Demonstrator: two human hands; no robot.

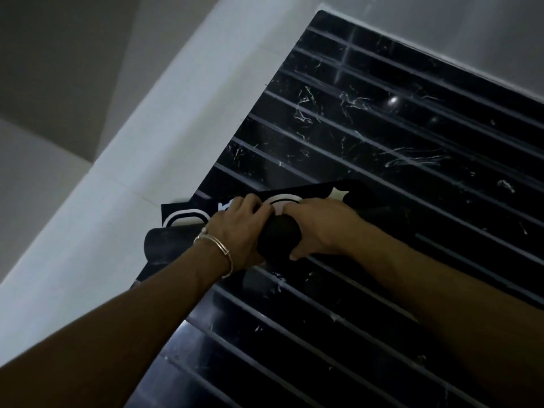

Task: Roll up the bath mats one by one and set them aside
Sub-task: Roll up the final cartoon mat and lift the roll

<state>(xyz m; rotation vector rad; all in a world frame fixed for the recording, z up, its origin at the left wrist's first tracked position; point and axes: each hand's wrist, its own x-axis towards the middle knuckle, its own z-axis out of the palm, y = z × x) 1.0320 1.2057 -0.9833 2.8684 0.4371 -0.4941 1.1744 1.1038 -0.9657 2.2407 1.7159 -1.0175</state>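
Observation:
A black bath mat with white oval markings lies partly rolled on a black marble slab with pale grooves. The rolled part shows as a dark tube between my hands. My left hand, with a metal bangle at the wrist, curls over the roll from the left. My right hand grips the roll from the right, thumb under it. The flat unrolled part with white print stretches beyond the hands toward the slab's left edge.
The grooved black marble slab fills the right and middle of the view. A white raised ledge borders it on the left, with grey floor beyond. A white edge runs along the far side.

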